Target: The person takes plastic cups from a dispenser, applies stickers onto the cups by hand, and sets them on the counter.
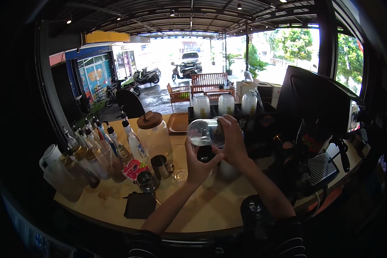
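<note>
Up above the worktop (pixel 213 210) goes the clear container (pixel 205 132), lying on its side in the air, and you have both hands on it! Your right hand (pixel 233 139) wraps its 3 o'clock end, fingers bent over the top; your left hand (pixel 198 162) curls around its 8 o'clock side, thumb split away from the fingers. How hard either one squeezes, I cannot tell.

Here's the danger: that wall looks smooth, so a loose or damp grip could let it roll out from between your palms. Squeeze unevenly and it may spin; tilted like this, anything inside could run out, though I can't make out any contents.

Look at the landing zone! A flat clear lid (pixel 181 175) sits at 7 o'clock, a metal pitcher (pixel 160 167) at 8 with a metal cup (pixel 147 181) beyond it; a drop that way would likely clatter into them. Over at 9 stands the big glass jar (pixel 154 136) under its wooden lid, and a wide left elbow or swing could knock it. Near 1 o'clock rise the stacked cups (pixel 225 105); push too far forward and you'd risk toppling them.
</note>
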The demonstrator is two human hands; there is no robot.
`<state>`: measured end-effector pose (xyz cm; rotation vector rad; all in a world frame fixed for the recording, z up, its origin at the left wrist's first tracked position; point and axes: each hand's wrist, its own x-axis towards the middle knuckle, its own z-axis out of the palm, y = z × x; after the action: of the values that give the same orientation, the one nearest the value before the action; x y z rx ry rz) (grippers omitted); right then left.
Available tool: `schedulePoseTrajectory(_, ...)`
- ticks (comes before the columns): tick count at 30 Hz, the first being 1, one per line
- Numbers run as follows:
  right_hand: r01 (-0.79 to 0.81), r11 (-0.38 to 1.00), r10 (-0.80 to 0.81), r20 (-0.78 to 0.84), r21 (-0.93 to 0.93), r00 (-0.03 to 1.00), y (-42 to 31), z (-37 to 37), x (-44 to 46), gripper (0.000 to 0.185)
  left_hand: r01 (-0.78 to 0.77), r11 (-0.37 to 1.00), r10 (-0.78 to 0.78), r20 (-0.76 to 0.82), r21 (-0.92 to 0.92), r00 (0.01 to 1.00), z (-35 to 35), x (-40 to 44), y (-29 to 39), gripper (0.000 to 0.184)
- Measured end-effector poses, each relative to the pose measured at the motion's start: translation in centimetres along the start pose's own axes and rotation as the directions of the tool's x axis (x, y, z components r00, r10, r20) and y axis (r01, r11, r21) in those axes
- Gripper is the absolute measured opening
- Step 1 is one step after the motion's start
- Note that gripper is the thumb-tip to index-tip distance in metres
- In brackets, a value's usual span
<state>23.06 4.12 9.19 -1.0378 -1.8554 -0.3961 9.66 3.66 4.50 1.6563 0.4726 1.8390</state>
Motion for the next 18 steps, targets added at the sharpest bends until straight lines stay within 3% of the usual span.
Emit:
schedulePoseTrajectory(1,0.038,0.995,-0.04,0.024,0.095,0.999,-0.5,0.7,-0.1,0.083,-0.022,0.999,0.024,-0.057,0.025,0.998,-0.1,-0.1,1.2,0.088)
schedulePoseTrajectory(6,0.055,0.975,-0.08,0.109,0.218,0.991,-4.1,1.5,0.2,0.079,0.046,0.998,-0.036,-0.197,0.046,0.98,-5.1,1.0,0.5,0.074)
schedulePoseTrajectory(8,0.108,0.935,-0.163,0.14,0.337,0.977,-4.2,1.4,0.7,0.08,0.006,0.993,-0.015,-0.077,-0.115,0.997,-7.6,1.5,1.1,0.071)
schedulePoseTrajectory(10,0.071,0.888,-0.155,0.15,0.455,0.976,-4.7,1.4,1.7,0.079,0.059,0.996,-0.061,-0.031,-0.068,0.998,-9.7,1.9,2.2,0.07)
schedulePoseTrajectory(12,-0.053,0.719,-0.146,0.226,0.693,0.963,-5.6,1.0,2.5,0.076,0.135,0.99,-0.129,0.131,-0.038,0.983,-11.3,2.1,2.9,0.07)
schedulePoseTrajectory(13,-0.032,0.662,-0.183,0.203,0.749,0.962,-6.1,1.3,2.8,0.073,0.143,0.986,-0.129,0.162,-0.079,0.978,-11.5,2.0,3.3,0.07)
schedulePoseTrajectory(14,-0.036,0.654,-0.188,0.208,0.756,0.96,-6.4,1.7,3.0,0.073,0.148,0.986,-0.136,0.151,-0.072,0.979,-11.7,2.0,3.4,0.07)
schedulePoseTrajectory(16,-0.072,0.619,-0.239,0.275,0.782,0.931,-7.0,2.4,3.4,0.079,0.12,0.991,-0.133,0.312,0.062,0.941,-12.0,1.9,3.6,0.071)
schedulePoseTrajectory(18,-0.06,0.641,-0.249,0.281,0.765,0.927,-7.4,2.7,3.5,0.078,0.15,0.982,-0.177,0.304,0.11,0.936,-11.8,1.3,4.2,0.074)
